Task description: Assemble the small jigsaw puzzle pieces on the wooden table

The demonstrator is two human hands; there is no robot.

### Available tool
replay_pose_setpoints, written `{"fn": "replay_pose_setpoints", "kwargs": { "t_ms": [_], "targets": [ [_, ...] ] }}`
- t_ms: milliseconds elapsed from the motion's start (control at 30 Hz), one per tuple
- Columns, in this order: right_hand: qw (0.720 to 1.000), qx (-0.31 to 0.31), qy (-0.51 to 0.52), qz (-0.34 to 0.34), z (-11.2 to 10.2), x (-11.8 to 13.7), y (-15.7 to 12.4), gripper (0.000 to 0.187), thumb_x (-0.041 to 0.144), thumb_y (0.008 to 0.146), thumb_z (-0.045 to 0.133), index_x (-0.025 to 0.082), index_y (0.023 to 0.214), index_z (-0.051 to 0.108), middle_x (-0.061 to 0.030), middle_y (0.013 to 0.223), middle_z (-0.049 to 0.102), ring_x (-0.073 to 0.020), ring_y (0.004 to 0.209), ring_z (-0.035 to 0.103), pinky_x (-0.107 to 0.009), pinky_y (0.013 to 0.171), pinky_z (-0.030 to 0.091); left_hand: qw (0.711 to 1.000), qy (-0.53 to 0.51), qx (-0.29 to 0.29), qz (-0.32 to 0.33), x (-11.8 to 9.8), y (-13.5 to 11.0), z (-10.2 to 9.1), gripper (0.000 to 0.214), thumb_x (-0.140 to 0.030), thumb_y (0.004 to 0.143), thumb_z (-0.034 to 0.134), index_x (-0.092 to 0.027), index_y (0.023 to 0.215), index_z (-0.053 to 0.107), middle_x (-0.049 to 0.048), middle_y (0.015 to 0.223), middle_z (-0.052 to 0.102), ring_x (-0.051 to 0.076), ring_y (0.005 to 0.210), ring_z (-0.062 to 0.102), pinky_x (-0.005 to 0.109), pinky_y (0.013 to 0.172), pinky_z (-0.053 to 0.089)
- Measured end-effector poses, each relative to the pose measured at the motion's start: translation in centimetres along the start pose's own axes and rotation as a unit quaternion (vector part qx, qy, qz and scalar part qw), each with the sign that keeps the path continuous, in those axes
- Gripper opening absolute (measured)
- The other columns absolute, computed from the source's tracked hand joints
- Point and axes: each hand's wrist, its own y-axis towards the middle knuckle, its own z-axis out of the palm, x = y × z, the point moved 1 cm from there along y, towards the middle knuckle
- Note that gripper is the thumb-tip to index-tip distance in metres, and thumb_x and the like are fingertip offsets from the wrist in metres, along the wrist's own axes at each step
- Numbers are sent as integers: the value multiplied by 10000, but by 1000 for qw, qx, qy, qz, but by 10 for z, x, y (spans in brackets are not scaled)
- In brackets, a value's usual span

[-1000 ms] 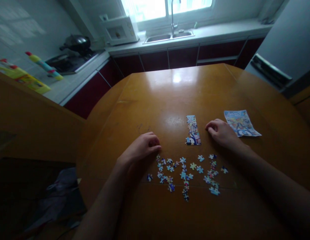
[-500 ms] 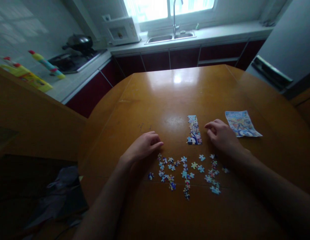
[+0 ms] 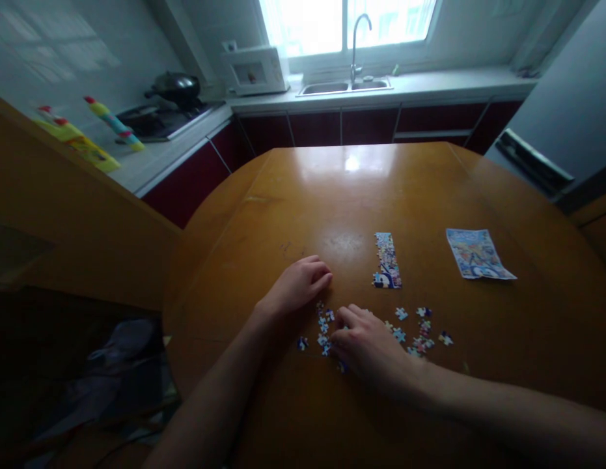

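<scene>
My right hand reaches over the loose jigsaw pieces. Its fingers are bent down and drawn together among them, covering many; whatever they pinch is hidden. To the left, my left hand rests on the table, fingers loosely curled with nothing visible in them. Farther from me lies a joined strip of jigsaw puzzle, straight along its right side and knobbed along its left, with a blue and white figure at its near end. More loose pieces show to the right of my right hand.
A creased picture sheet lies at the right on the wooden table. Beyond the table are a counter with a sink, a microwave, a stove with a pot, and yellow bottles.
My right hand has moved from beside the strip, left and nearer to me, onto the loose pieces. My left hand stays beside them, its fingers a little more closed. The view has shifted slightly.
</scene>
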Motion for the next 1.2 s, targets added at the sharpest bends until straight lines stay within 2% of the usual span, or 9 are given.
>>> {"fn": "replay_pose_setpoints", "kwargs": {
  "t_ms": [267,533,633,767,867,1000,1200],
  "targets": [
    [999,41,-10,8,1,8,5,125,161,900,582,175,809,667,-86,974,635,-217,885,530,-334,756,432,1000,-10,-8,8,0,-1,3,181,-275,969,566,-187,883,698,34,924,635,151,814,605,266,738,486],
    [991,43,125,-16,-7,6,7,87,117,786,609,183,740,641,-59,889,640,-191,873,539,-292,754,430,999,-32,0,24,2,3,6,208,-275,973,560,-188,856,707,33,898,638,153,821,608,268,751,486],
    [978,11,206,25,-18,-5,7,108,79,743,623,180,715,648,-25,789,643,-153,752,546,-267,688,420,997,-62,-11,33,0,5,8,190,-264,974,561,-182,908,719,41,918,654,156,845,612,281,779,484],
    [935,-48,331,117,-34,-32,4,123,52,730,611,167,722,652,10,681,631,-113,616,530,-245,591,402,990,-136,-32,35,-10,5,13,162,-265,954,600,-175,1007,724,44,905,682,140,757,588,269,689,459],
    [911,-113,362,162,-40,-53,1,93,85,754,618,166,717,645,13,647,612,-117,606,521,-248,563,390,980,-195,-15,25,-21,4,21,160,-286,940,634,-183,1017,728,39,900,711,133,740,587,256,661,446],
    [895,-183,372,168,-39,-64,-1,44,139,802,630,169,815,659,-10,734,651,-136,671,565,-274,608,428,969,-244,30,-4,-32,2,32,129,-271,919,664,-184,988,731,33,880,717,135,752,602,254,673,460],
    [863,-237,415,162,-34,-54,-2,97,242,843,683,190,922,663,-13,806,667,-143,713,602,-283,631,459,948,-315,47,-16,-39,0,36,236,-334,897,705,-166,1059,671,25,849,670,128,740,591,235,647,456]
  ]
}}
